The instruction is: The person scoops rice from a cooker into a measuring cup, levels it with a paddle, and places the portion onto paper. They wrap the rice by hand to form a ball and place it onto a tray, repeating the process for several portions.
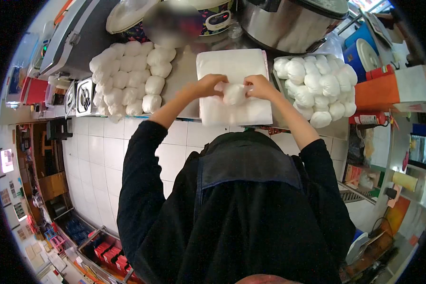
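Note:
A small white round bundle [234,94] sits over a stack of white sheets [232,62] on the counter in front of me. My left hand [211,86] is closed on the bundle's left side, pinching the thin, see-through wrapping. On the opposite side, my right hand [260,87] grips the wrapping's other end between its fingers. What lies inside the wrapping cannot be made out. Rows of similar white bundles are heaped at the left [128,78], and another heap [319,85] rests on a tray at the right.
A large steel pot [288,26] stands behind the stack, beside a patterned cooker [217,19] with a small display. A metal counter [182,90] runs under everything. Blue tubs [357,59] and a red extinguisher [369,118] are at the right.

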Tool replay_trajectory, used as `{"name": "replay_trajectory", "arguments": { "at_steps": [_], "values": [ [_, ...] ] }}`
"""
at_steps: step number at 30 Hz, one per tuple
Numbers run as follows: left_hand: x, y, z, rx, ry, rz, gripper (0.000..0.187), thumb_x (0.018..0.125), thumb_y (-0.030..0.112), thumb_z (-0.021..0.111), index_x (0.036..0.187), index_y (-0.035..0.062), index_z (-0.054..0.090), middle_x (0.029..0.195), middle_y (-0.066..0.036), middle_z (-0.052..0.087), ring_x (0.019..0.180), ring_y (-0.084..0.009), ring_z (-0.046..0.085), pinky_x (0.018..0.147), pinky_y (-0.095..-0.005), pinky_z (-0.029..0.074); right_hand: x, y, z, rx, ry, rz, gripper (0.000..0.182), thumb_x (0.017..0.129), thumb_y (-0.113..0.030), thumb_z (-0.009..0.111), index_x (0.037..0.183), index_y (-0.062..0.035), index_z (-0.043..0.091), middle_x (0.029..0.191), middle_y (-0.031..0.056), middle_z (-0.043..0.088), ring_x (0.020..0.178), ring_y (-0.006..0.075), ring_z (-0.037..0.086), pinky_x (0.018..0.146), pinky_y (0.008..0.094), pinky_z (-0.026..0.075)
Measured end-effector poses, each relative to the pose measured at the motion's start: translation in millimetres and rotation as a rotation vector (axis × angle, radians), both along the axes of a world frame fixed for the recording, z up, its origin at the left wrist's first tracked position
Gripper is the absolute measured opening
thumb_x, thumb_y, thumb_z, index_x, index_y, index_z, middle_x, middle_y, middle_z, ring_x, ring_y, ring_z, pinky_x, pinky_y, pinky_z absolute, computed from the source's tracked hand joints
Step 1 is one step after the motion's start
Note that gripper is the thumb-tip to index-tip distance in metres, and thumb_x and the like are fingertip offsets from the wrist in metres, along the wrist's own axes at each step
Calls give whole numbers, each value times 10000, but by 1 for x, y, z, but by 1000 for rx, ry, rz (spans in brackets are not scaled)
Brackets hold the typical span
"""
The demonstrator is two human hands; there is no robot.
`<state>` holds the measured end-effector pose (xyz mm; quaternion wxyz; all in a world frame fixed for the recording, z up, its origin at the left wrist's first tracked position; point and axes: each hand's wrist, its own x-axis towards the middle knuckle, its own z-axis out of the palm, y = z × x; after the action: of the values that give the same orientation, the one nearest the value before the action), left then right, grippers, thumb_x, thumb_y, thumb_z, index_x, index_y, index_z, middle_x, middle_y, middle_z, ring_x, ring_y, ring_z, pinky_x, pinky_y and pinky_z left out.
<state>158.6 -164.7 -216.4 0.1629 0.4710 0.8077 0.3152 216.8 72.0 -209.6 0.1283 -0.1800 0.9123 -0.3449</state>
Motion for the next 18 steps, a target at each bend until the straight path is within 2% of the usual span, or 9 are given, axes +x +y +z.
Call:
{"name": "replay_trajectory", "arguments": {
  "at_steps": [4, 5, 6, 7, 10, 14, 16, 17, 18],
  "values": [
    [46, -16, -13, 270, 225, 220, 216, 648, 78, 717, 840, 62, 619, 919, -92, 615, 821, -204, 620, 705, -282, 512, 33, 1, -12, -28, 192, -42, 156, 661, -128, 622, 808, -77, 618, 860, 84, 606, 738, 234, 601, 675, 356, 490],
    [54, -15, -18, 268, 217, 216, 216, 648, 78, 717, 840, 62, 619, 919, -92, 615, 821, -204, 620, 705, -282, 512, 41, -3, -21, -16, 436, -50, 141, 699, -107, 579, 829, -67, 616, 883, 85, 610, 753, 232, 605, 679, 346, 492],
    [61, -13, -24, 297, 172, 349, 179, 663, 85, 710, 820, 66, 626, 893, -89, 621, 803, -200, 626, 683, -270, 519, 47, -6, -34, -4, 680, -58, 140, 736, -86, 536, 850, -57, 614, 906, 85, 614, 767, 230, 609, 682, 337, 495],
    [68, -12, -29, 324, 126, 484, 141, 678, 93, 703, 799, 70, 633, 867, -86, 627, 786, -195, 631, 662, -259, 526, 51, -6, -45, 118, 756, -35, 204, 764, -88, 511, 941, -19, 586, 963, 100, 600, 839, 233, 599, 733, 314, 483],
    [82, -6, -40, 398, 50, 629, 144, 669, 16, 654, 802, 62, 624, 880, -55, 630, 812, -212, 617, 700, -296, 517, 58, -15, -43, 289, 893, -54, 307, 764, -123, 524, 1036, 19, 544, 1019, 121, 574, 919, 254, 574, 770, 337, 463],
    [104, 11, -47, 338, 259, 675, 205, 675, -39, 608, 857, 54, 632, 928, -77, 629, 838, -234, 613, 735, -304, 508, 74, -22, -36, 394, 858, -119, 403, 748, -162, 558, 1088, 48, 503, 1062, 137, 550, 961, 273, 554, 781, 360, 450],
    [112, 18, -38, 371, 347, 733, 263, 670, -71, 576, 905, 34, 632, 942, -102, 626, 857, -263, 606, 778, -314, 493, 69, -23, -32, 293, 719, -87, 416, 755, -188, 573, 1095, 44, 516, 1034, 146, 572, 947, 273, 553, 773, 364, 442],
    [115, 20, -22, 302, 310, 746, 241, 669, -29, 624, 905, 15, 635, 931, -120, 630, 870, -247, 610, 797, -302, 477, 67, -27, -31, 305, 716, -94, 416, 755, -188, 573, 1095, 44, 516, 1034, 146, 572, 947, 273, 553, 773, 364, 442],
    [116, 19, -24, 311, 307, 738, 241, 669, -29, 624, 905, 15, 635, 931, -120, 630, 870, -247, 610, 797, -302, 477, 64, -30, -30, 95, 573, -175, 407, 763, -196, 583, 1086, 45, 525, 987, 148, 586, 878, 257, 573, 734, 361, 452]
  ]
}}
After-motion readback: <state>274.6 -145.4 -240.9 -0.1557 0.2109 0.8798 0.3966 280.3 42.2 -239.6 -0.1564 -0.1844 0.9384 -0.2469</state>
